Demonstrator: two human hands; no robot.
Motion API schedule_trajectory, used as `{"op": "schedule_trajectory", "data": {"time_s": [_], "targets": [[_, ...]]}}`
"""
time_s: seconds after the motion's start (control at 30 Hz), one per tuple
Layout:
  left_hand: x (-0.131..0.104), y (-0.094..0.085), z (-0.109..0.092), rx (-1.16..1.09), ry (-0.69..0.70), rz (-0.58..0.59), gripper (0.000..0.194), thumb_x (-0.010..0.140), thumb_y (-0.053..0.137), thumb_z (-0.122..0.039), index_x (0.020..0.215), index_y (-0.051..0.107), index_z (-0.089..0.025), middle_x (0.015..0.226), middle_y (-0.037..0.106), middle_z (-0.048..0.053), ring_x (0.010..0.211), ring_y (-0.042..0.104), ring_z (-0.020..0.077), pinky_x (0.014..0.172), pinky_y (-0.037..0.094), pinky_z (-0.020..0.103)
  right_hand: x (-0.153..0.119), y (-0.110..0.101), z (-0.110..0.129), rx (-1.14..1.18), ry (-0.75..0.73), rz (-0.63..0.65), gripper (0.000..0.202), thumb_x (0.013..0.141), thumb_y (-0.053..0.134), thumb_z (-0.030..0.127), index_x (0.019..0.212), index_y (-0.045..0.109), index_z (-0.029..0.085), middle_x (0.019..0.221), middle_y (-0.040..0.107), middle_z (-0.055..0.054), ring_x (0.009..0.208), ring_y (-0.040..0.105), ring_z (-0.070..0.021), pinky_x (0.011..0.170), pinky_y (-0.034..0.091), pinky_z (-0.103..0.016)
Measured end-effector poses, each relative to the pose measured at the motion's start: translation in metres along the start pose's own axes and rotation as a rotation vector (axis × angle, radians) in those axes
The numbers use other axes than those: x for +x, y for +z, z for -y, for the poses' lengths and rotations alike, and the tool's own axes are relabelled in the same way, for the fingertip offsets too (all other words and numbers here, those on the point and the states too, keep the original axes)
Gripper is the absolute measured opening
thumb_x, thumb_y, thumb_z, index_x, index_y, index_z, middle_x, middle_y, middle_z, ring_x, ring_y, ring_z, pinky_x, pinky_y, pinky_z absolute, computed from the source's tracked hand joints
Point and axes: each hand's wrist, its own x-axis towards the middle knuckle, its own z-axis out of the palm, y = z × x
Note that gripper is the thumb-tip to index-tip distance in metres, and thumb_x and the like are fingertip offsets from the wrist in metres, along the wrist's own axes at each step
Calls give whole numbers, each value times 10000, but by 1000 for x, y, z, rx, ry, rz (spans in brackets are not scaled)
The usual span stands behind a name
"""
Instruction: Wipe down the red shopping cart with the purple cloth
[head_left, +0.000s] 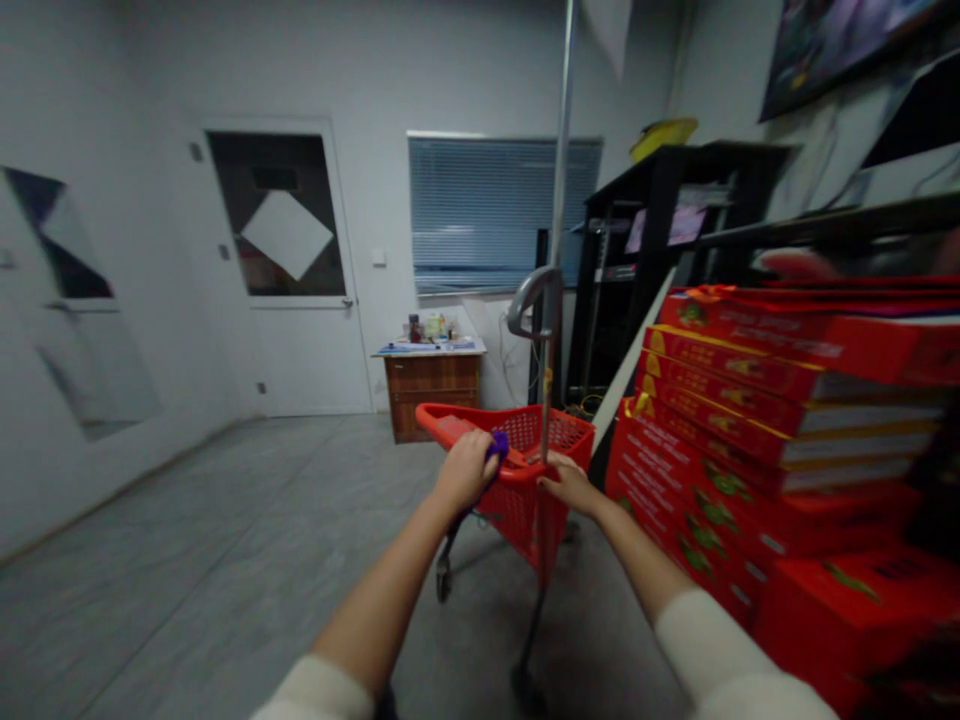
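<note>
In front of me stands a red plastic shopping cart (517, 510) with perforated sides and castors. A tall metal pole (561, 170) rises at its near right, with a grey loop handle (529, 300) partway up. My left hand (466, 470) is closed at the cart's left rim, a small purple cloth-like item (498, 446) showing at its fingers. My right hand (568, 482) grips the cart's rim beside the foot of the pole. Its fingertips are partly hidden, so whether they also touch the pole I cannot tell.
Stacked red boxes (690, 470) crowd the right side close to the cart. Beyond it stand a small wooden cabinet (433, 375) bearing bottles and papers, and a black rack (652, 200). A white door (304, 355) is at the back left. Grey concrete floor (247, 560) spreads leftward.
</note>
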Motion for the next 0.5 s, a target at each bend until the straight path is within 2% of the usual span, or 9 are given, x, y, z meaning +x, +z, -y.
{"op": "schedule_trajectory", "data": {"time_s": [0.1,0.2,0.27,0.3,0.37,0.43,0.5], "targets": [[8,-4,14,47,-123,9,121,900,477,-220,977,556,-170,1006,622,70,960,572,196,872,457,323,0,15,18,-70,103,24,423,859,582,450,1227,591,241,1305,588,-88,1250,485,-258,1016,375,-419],[5,0,3,132,-230,-33,136,891,492,-221,984,565,-154,1002,625,91,946,583,212,849,470,336,0,31,41,-134,165,-37,431,874,566,491,1219,577,234,1283,587,-106,1217,494,-275,994,372,-419],[-3,4,-10,178,-239,-79,148,884,508,-223,997,568,-148,1001,623,101,961,583,226,858,478,355,-1,39,55,-149,169,-86,418,888,545,500,1217,570,243,1270,589,-109,1196,496,-282,984,368,-417],[-8,6,-15,190,-205,-101,152,878,522,-221,1002,570,-148,1016,623,106,986,578,232,880,477,369,-2,41,61,-156,162,-100,410,893,539,491,1216,569,242,1259,591,-111,1186,496,-284,979,368,-414],[-18,8,-19,185,-47,-121,153,867,552,-218,1009,575,-165,1076,623,108,1067,557,239,952,459,394,-4,43,68,-164,138,-105,392,893,541,461,1213,574,236,1218,608,-111,1147,507,-285,966,371,-405],[-26,7,-14,158,120,-117,154,861,572,-221,1012,582,-190,1134,621,98,1142,530,236,1010,436,407,-5,41,68,-158,84,-97,385,895,540,441,1224,576,244,1197,619,-101,1102,520,-274,952,377,-398],[-32,5,-3,132,126,-136,172,860,574,-216,1030,587,-204,1144,624,93,1154,531,232,1013,445,409,-5,37,62,-142,21,-90,364,910,516,435,1228,581,269,1218,614,-86,1100,519,-262,954,377,-400]]}}
